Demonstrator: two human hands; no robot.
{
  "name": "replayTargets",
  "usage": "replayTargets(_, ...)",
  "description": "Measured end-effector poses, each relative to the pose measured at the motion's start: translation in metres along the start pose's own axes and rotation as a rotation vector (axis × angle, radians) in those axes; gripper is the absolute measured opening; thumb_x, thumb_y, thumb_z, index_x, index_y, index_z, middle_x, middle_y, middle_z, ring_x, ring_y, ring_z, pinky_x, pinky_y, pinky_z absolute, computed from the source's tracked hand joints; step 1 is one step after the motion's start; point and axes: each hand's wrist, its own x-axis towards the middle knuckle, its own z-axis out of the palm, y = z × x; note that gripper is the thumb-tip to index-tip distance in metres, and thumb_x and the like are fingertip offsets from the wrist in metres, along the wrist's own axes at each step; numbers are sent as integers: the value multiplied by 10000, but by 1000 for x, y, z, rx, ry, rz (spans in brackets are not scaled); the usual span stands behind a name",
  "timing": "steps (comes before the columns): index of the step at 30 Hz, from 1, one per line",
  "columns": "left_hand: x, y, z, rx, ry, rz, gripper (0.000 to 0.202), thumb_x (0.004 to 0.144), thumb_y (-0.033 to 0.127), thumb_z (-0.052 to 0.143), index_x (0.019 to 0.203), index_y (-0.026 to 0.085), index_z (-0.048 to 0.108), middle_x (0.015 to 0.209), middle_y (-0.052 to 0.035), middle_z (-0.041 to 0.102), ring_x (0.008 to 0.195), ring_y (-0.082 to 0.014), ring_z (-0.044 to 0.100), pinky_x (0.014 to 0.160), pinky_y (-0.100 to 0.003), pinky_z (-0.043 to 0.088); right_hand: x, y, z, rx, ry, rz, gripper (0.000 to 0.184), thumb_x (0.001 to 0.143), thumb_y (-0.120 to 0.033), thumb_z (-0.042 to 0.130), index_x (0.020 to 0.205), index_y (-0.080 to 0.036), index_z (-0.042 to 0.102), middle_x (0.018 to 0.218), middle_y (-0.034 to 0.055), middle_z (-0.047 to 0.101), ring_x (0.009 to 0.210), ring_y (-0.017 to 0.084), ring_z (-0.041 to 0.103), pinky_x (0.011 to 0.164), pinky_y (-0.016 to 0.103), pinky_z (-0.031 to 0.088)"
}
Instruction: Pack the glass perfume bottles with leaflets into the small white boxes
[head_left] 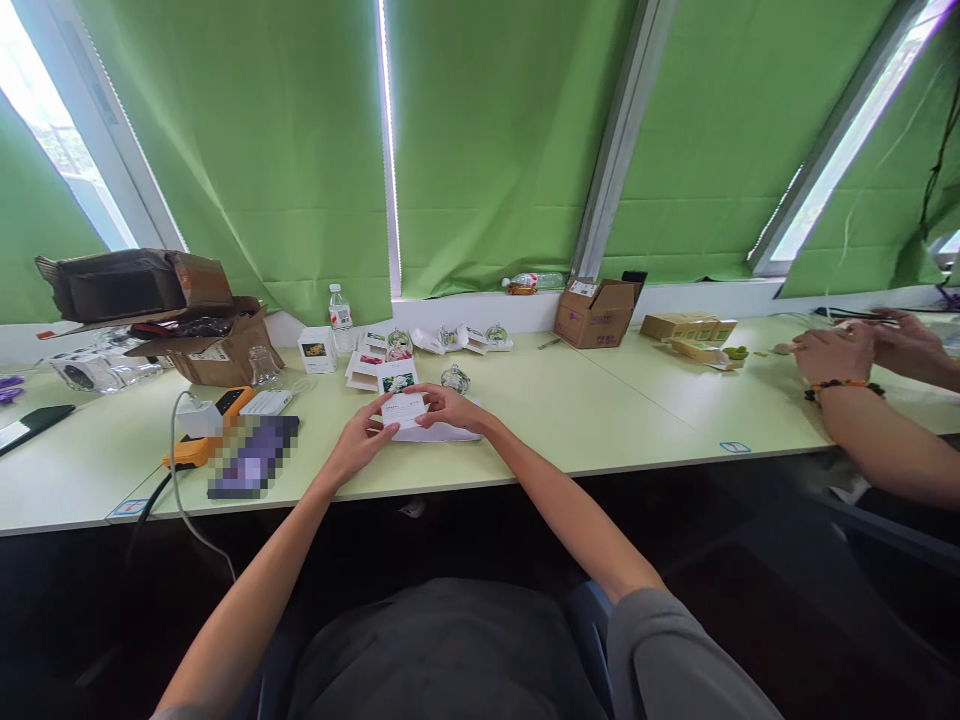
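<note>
Between my left hand [362, 438] and my right hand [444, 408] is a small white box [403, 408] with print on its near side and a flower picture on its raised upper panel. Fingers of both hands close on its two sides, just above the table's front part. Under it lies a white sheet [450, 434]. Right behind my right hand stands a clear glass ornament-like piece [455, 379] with green in it. Behind the box, more white cards or boxes with flower pictures [364, 370] lie close together.
To the left are a dark phone-like blurred item [255, 458], an orange power strip [193, 452] and cardboard boxes [202, 345]. A water bottle [340, 318] and a white box [318, 350] stand behind. Rightward are a brown carton [596, 312] and another person's hands [836, 352].
</note>
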Motion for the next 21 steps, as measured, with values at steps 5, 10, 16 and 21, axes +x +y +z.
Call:
replayTargets(5, -1, 1, -1, 7, -24, -2, 678, 834, 448, 610, 1448, 274, 381, 1230, -97, 581, 874, -192, 640, 761, -326, 535, 0, -1, 0, -3, -2, -11, 686, 714, -299, 777, 1347, -266, 514, 978, 34, 605, 784, 136, 618, 733, 297, 564)
replayTargets(10, -1, 3, 0, 0, -22, -2, 678, 837, 448, 607, 1450, 271, 377, 1213, -99, 583, 868, -190, 639, 761, -329, 534, 0, -2, 0, 5, -2, -15, 679, 714, -298, 777, 1342, -269, 520, 1001, 40, 608, 800, 137, 614, 741, 297, 564)
replayTargets(16, 0, 3, 0, 5, -6, -6, 672, 832, 436, 616, 1442, 268, 390, 1198, -99, 586, 851, -189, 646, 738, -321, 535, -1, -3, 0, 1, -4, -10, 689, 713, -289, 772, 1351, -277, 512, 1019, 43, 611, 810, 142, 606, 757, 310, 552)
replayTargets(21, 0, 2, 0, -36, -14, -13, 665, 836, 423, 617, 1442, 271, 388, 1223, -102, 580, 857, -190, 650, 762, -334, 539, -1, -3, 0, -60, -1, -17, 721, 703, -258, 773, 1366, -291, 495, 1044, 40, 612, 808, 137, 592, 749, 295, 522)
